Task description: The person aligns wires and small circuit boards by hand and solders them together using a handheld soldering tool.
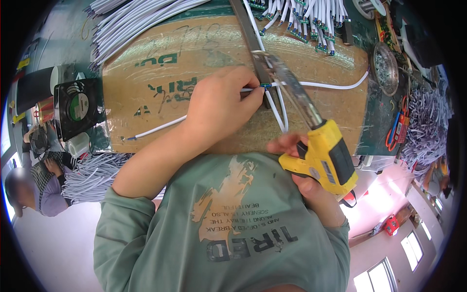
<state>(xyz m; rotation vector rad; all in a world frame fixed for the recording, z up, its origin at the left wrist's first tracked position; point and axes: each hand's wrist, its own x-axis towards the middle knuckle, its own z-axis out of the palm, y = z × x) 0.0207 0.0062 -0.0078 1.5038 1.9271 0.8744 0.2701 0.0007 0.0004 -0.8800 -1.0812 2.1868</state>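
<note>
My left hand [221, 100] is closed in a pinch on a white cable [158, 127] just short of a small green circuit board [265, 85]. The board lies against a dark metal bar [258, 58]. From its other side another white cable [335, 86] runs right and curves up. My right hand [307, 185] is wrapped round the handle of a yellow and black pistol-shaped tool [327, 158]. Its long, blurred metal barrel points up and left, with the tip beyond the board. Further white cable [282, 109] loops below the barrel.
Brown cardboard [146, 92] covers the bench. White cables [131, 27] lie piled at the back left; more with green ends [311, 19] lie behind. A black fan [78, 108] stands left, a metal dish [385, 68] right. Another person [44, 187] sits at far left.
</note>
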